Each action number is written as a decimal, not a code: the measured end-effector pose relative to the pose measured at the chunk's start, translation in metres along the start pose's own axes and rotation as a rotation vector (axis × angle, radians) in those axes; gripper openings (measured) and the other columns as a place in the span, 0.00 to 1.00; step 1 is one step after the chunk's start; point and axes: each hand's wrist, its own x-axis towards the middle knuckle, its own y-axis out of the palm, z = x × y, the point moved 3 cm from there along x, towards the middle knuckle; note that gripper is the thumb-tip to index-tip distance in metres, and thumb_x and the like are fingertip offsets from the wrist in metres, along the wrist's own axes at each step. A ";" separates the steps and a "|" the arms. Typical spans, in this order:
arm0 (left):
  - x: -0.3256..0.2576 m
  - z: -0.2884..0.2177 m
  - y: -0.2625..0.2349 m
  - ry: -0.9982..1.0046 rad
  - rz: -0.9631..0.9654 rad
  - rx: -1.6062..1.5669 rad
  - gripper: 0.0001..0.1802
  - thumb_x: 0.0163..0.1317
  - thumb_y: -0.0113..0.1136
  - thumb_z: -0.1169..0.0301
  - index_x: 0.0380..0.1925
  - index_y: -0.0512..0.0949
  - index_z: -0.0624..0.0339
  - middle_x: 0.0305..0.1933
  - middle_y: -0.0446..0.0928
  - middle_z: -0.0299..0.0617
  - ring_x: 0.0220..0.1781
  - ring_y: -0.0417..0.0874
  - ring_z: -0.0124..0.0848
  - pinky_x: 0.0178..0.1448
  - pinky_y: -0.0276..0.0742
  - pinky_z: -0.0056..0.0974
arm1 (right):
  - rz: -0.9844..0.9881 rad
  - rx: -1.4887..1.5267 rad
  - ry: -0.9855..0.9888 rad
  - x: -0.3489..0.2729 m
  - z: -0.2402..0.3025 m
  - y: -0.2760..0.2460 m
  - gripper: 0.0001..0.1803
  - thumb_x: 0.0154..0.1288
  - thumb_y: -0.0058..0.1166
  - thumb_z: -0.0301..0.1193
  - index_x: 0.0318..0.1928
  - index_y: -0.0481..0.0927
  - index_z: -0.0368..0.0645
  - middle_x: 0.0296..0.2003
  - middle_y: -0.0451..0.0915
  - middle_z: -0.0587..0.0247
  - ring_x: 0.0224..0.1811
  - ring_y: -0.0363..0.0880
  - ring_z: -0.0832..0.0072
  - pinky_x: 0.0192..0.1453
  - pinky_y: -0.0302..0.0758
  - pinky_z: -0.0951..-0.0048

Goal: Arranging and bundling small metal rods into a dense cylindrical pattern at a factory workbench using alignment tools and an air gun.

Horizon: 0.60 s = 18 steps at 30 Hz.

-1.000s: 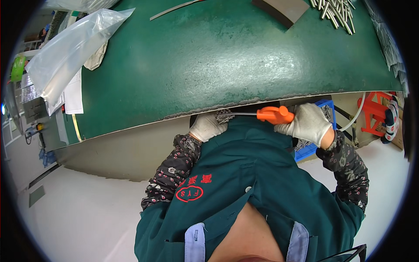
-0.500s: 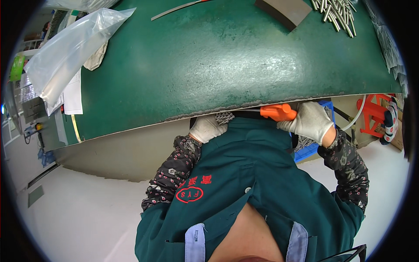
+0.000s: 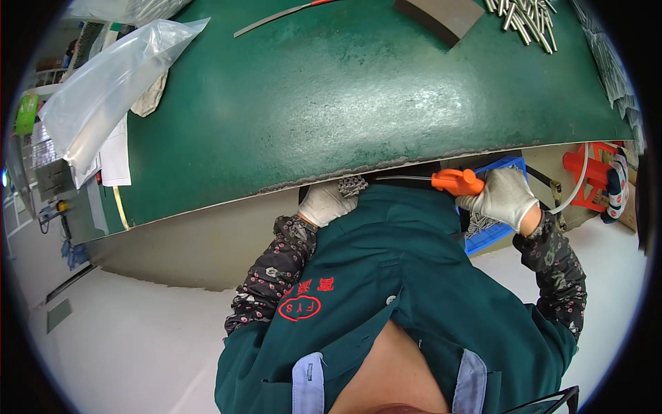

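Note:
My gloved left hand [image 3: 327, 204] is closed round a bundle of small metal tubes [image 3: 352, 185], held below the bench's near edge with their ends showing. In my gloved right hand [image 3: 505, 198] is an orange air blow gun [image 3: 458, 182]. Its thin metal nozzle points left toward the bundle, with a gap between them. The glove hides the gun's handle. Just under the right hand sits a blue crate [image 3: 491, 239] holding many metal pieces [image 3: 479, 223].
The green bench top [image 3: 331, 103] spans the far side. On it lie a file [image 3: 272, 19], a brown block [image 3: 441, 17], loose metal rods [image 3: 527, 24] and a clear plastic bag [image 3: 117, 86]. A pale hose [image 3: 578, 183] and red stool [image 3: 592, 181] stand at the right.
My right hand has drawn the blow gun to the right, away from the bundle, so more of the nozzle shows. The left hand has stayed nearly in place.

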 end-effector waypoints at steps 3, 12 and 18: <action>0.000 -0.032 -0.016 -0.018 0.030 -0.040 0.23 0.50 0.61 0.61 0.46 0.76 0.60 0.40 0.79 0.52 0.41 0.80 0.42 0.48 0.75 0.36 | -0.051 -0.018 0.006 0.008 -0.004 0.002 0.31 0.43 0.60 0.57 0.24 0.81 0.36 0.19 0.77 0.48 0.24 0.77 0.54 0.30 0.74 0.61; 0.000 -0.061 -0.027 -0.175 0.088 -0.036 0.22 0.51 0.58 0.63 0.47 0.76 0.59 0.46 0.77 0.52 0.46 0.78 0.44 0.52 0.73 0.39 | -0.047 -0.010 -0.081 0.007 0.007 0.000 0.35 0.45 0.54 0.64 0.19 0.80 0.38 0.17 0.76 0.48 0.23 0.77 0.53 0.32 0.75 0.61; 0.003 -0.067 -0.040 -0.203 0.171 0.032 0.26 0.51 0.54 0.67 0.54 0.73 0.55 0.56 0.74 0.42 0.60 0.71 0.34 0.63 0.64 0.31 | 0.107 0.111 -0.232 0.005 -0.003 -0.002 0.32 0.45 0.58 0.62 0.29 0.82 0.42 0.22 0.79 0.53 0.27 0.79 0.57 0.35 0.75 0.64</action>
